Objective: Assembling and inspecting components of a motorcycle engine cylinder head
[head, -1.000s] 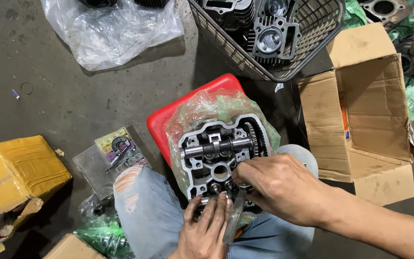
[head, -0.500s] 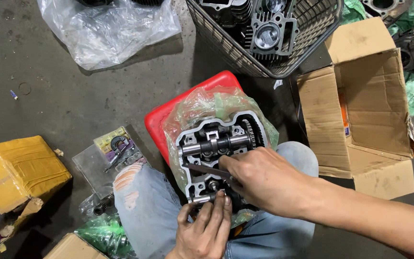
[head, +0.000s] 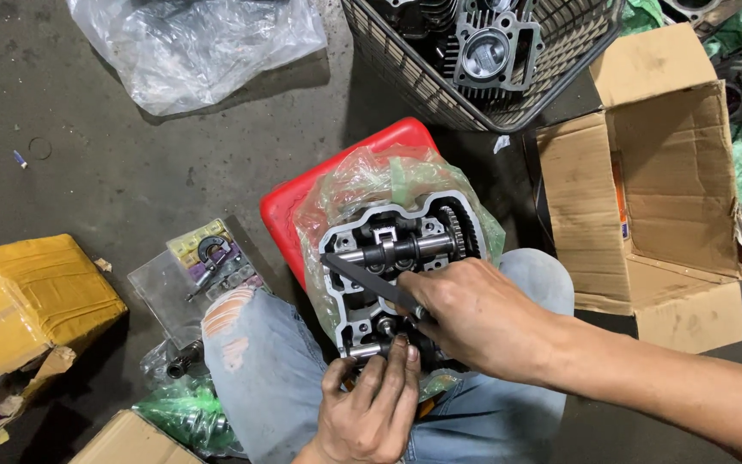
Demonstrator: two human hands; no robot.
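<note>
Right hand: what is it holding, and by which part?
The right hand holds a thin flat dark metal strip tool by its near end; the far tip lies over the grey metal cylinder head.

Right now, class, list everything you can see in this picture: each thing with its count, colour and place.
cylinder head: one, grey, on the lap
flat tool: one, dark, across it
red container: one, beneath it
wire basket: one, top, holding engine parts
cardboard box: one, brown, open, right
clear plastic bag: one, top left
yellow parcel: one, left
left hand: on the head's lower edge
right hand: holding the tool
</note>
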